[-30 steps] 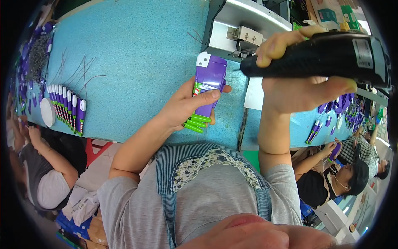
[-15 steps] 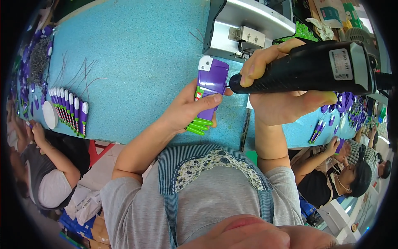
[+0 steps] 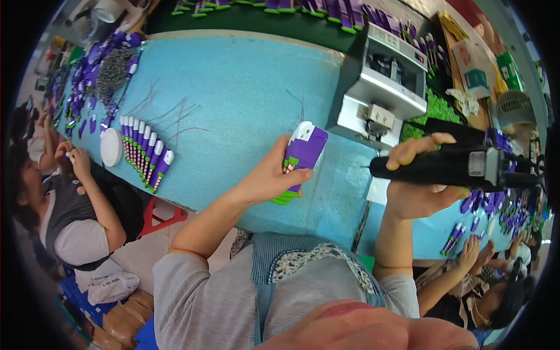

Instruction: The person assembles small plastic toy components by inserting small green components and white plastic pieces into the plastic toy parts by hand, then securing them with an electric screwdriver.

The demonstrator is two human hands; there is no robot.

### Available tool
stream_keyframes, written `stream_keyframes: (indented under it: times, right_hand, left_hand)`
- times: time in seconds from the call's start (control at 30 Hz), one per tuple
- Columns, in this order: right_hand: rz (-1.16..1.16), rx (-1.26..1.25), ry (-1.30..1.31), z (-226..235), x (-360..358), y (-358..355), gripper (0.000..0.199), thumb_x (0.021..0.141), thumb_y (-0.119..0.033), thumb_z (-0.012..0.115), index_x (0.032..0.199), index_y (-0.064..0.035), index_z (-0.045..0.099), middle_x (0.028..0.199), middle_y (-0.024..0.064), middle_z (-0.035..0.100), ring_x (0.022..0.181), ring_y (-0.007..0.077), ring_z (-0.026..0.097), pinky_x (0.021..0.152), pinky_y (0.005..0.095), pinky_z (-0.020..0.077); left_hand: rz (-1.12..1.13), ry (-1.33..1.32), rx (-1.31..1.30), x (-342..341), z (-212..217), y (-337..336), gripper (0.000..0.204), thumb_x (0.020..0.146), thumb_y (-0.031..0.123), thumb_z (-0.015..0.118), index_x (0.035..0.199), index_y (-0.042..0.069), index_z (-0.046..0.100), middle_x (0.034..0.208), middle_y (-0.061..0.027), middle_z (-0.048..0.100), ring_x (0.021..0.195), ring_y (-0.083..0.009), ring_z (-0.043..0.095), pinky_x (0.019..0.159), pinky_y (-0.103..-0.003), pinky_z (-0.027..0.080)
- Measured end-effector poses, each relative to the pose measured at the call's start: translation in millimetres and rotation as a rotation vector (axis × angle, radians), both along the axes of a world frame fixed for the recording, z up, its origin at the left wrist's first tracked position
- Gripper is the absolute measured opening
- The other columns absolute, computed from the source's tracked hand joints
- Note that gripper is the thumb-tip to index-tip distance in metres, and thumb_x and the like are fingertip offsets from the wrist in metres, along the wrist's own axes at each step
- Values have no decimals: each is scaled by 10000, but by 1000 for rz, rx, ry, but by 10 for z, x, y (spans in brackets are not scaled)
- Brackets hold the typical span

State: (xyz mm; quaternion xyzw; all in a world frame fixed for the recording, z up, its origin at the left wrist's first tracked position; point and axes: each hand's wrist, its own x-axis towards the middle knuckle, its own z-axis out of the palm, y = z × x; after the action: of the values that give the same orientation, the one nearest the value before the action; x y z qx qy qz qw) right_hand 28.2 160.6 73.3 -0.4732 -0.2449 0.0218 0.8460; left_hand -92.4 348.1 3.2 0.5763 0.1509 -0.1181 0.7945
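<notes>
My left hand [image 3: 265, 178] is closed round several flat plastic casings [image 3: 310, 150], purple with white ends and green tips, stacked together. The thumb presses on the front one, whose white end points up and away. My right hand [image 3: 414, 198] grips a thick black electric screwdriver [image 3: 434, 168], lying level with its bit pointing left. A gap of blue tabletop [image 3: 344, 175] separates the bit from the casings. The screwdriver covers part of my right fingers, and the rear casings are mostly hidden behind the front one.
A grey metal machine [image 3: 350, 105] stands beyond my right hand, beside a heap of green parts [image 3: 440, 111]. At left, several purple-and-white casings [image 3: 153, 160] lie in a row by a round white disc [image 3: 111, 147]. Purple pieces line the dark green far strip [image 3: 245, 24]. People sit on both sides.
The screwdriver bit has come away from the casings, and my right hand has moved right with it. My left hand still holds the casings. The whole view has shifted, showing more of the far side.
</notes>
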Motion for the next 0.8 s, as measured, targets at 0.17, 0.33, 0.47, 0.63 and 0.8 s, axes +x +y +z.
stream_keyframes:
  times: [0.17, 0.33, 0.47, 0.63, 0.8]
  right_hand:
    - [-102, -124, 79, -398, -7, -101, 819, 819, -754, 388, 1211, -35, 399, 711, 118, 533, 586, 191, 518, 563, 291, 433]
    - [-110, -170, 111, -471, -158, -22, 861, 745, -771, 496, 1172, -29, 402, 684, 109, 543, 552, 186, 525, 523, 280, 446]
    - [-112, -169, 164, -485, -157, -69, 882, 699, -754, 591, 1149, -14, 421, 654, 110, 555, 549, 188, 537, 498, 271, 439]
    - [-72, -126, 112, -476, -141, -113, 793, 749, -700, 586, 1142, -29, 432, 636, 128, 556, 552, 202, 535, 510, 298, 432]
    - [-67, -118, 163, -416, -109, -84, 418, 856, -342, 625, 1097, -45, 457, 650, 141, 565, 550, 224, 531, 522, 333, 439]
  left_hand:
    - [104, 125, -31, 213, 266, 546, 568, 759, 138, 708, 1236, 52, 413, 905, -78, 559, 684, -176, 627, 539, -318, 538]
    - [301, 65, 42, 335, 339, 1281, 561, 798, 129, 719, 1266, 27, 428, 992, -94, 595, 801, -209, 659, 591, -345, 564]
    - [385, 20, 282, 726, 286, 1945, 536, 793, 146, 740, 1219, -2, 451, 974, -104, 628, 841, -184, 635, 724, -301, 511]
    - [615, -80, 806, 1327, 293, 2945, 536, 750, 102, 743, 1198, -29, 478, 970, -98, 628, 818, -163, 606, 717, -288, 488]
    - [737, -72, 871, 1876, 310, 3886, 338, 724, 83, 683, 1025, -36, 584, 893, -64, 625, 772, -139, 568, 662, -272, 442]
